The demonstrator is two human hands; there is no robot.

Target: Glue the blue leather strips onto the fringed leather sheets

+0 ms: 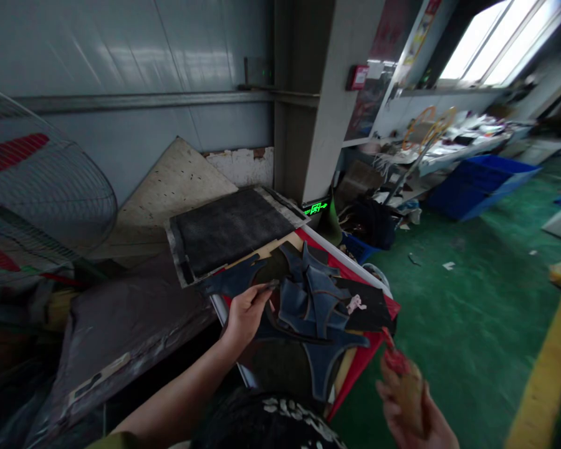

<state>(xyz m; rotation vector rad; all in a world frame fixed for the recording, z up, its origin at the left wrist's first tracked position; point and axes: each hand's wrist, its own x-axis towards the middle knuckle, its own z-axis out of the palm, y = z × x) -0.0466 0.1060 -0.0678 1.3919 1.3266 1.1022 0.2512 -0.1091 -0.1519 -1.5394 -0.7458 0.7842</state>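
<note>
My left hand (247, 317) reaches over a low work table, its thumb and fingers pinched on a thin dark piece (268, 285). Just right of it lies a heap of dark blue cut pieces (311, 296) with curved edges, which look like leather or fabric. One curved blue piece (325, 365) spreads towards the table's front. Beyond the table's right edge, my right hand (414, 405) is closed around a tan, blurred object with a red end (404, 380); its kind is unclear. A pink crumpled scrap (356, 304) rests on a black sheet (371, 305) between the heap and that hand.
A black board (238, 227) lies at the table's back. Left stand a caged fan (42, 181) and a dark covered surface (135, 318). A pillar (331, 106) rises behind. On the right are a blue bin (484, 187), a cluttered bench (467, 140) and green floor (453, 312).
</note>
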